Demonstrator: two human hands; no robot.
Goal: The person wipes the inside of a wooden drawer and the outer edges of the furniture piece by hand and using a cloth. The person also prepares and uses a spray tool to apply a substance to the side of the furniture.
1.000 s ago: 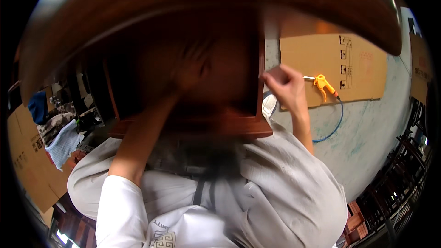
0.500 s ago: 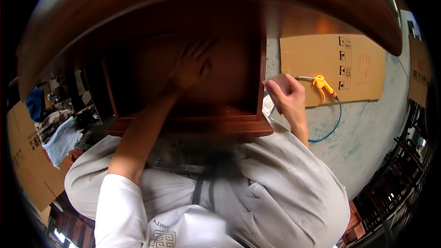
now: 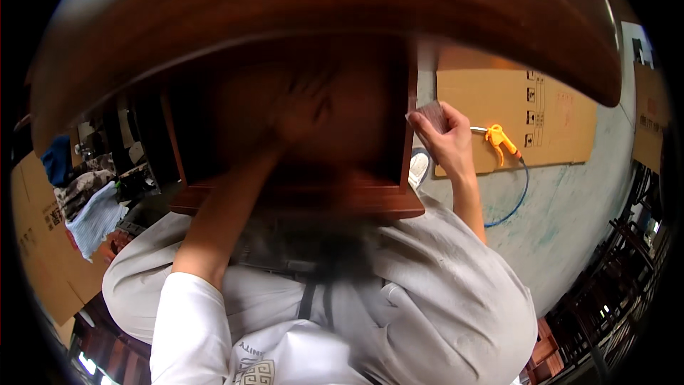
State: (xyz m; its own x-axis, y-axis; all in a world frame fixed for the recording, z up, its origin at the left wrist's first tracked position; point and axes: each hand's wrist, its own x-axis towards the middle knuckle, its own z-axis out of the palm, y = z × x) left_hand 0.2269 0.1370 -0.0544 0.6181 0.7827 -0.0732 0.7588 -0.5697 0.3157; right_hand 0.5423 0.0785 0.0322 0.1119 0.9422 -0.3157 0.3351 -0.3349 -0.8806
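Note:
A dark reddish-brown wooden drawer (image 3: pixel 335 194) is pulled out over my lap from under a large curved wooden top (image 3: pixel 342 0). Inside it, in deep shadow, my left hand (image 3: pixel 303 117) lies on the drawer bottom with fingers spread and nothing seen in it. Just outside the drawer's right side, my right hand (image 3: pixel 450 144) pinches a small flat brown piece of what looks like sandpaper (image 3: pixel 433 115) between thumb and fingers. The piece is close to the drawer's side wall; whether it touches I cannot tell.
A yellow-orange air blow gun (image 3: pixel 499 141) with a blue hose (image 3: pixel 524 192) rests on a flat cardboard sheet (image 3: pixel 563 114) at right. Cloths (image 3: pixel 96 217) lie at left beside more cardboard (image 3: pixel 43 242). Dark wooden frames (image 3: pixel 627 257) stand at the far right.
My right hand has turned, bringing the brown sandpaper-like piece into view. My left hand stays on the drawer bottom. The wooden top and drawer appear slightly lower in view.

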